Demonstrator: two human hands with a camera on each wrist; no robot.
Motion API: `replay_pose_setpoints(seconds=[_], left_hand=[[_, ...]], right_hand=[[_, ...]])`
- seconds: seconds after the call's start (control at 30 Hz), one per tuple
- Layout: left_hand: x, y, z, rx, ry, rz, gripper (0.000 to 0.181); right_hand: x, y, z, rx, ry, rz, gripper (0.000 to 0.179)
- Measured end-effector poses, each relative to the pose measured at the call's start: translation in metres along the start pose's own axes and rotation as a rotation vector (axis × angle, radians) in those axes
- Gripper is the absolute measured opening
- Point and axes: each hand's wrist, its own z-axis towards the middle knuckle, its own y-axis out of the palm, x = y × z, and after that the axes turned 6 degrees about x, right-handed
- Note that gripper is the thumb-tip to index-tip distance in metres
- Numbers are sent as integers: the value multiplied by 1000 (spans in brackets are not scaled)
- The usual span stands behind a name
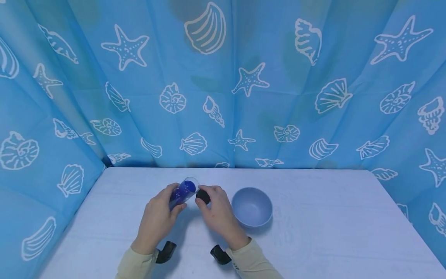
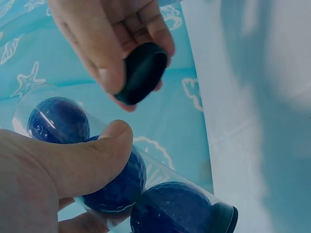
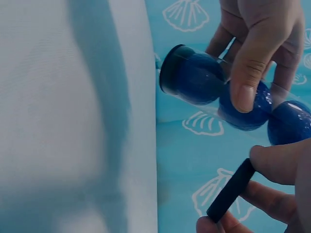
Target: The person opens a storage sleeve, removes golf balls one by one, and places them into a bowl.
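Observation:
My left hand (image 1: pixel 158 217) grips a clear tube (image 1: pixel 178 195) that holds three dark blue dimpled balls (image 2: pixel 172 206) in a row. The tube is tilted, its uncapped end pointing up and toward my right hand. A black cap closes the tube's other end (image 3: pixel 171 69). My right hand (image 1: pixel 218 213) pinches a round black cap (image 2: pixel 143 73) between thumb and fingers, beside the tube's uncapped rim and apart from it in the left wrist view.
A blue-grey bowl (image 1: pixel 251 207) stands on the white table (image 1: pixel 324 224) just right of my right hand. Black wrist devices (image 1: pixel 220 255) sit by both sleeves. A blue curtain with shell prints (image 1: pixel 223 77) hangs behind the table.

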Motion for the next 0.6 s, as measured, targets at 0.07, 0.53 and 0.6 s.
replay_pose_setpoints(seconds=[0.07, 0.53, 0.6], left_hand=[[0, 0, 0, -4, 0, 8, 59], [1, 2, 0, -36, -29, -9, 59], [1, 3, 0, -41, -32, -8, 59]], right_hand=[[0, 1, -1, -23, 21, -14, 41], [13, 13, 0, -111, -16, -153, 42], [14, 14, -1, -118, -9, -163, 43]])
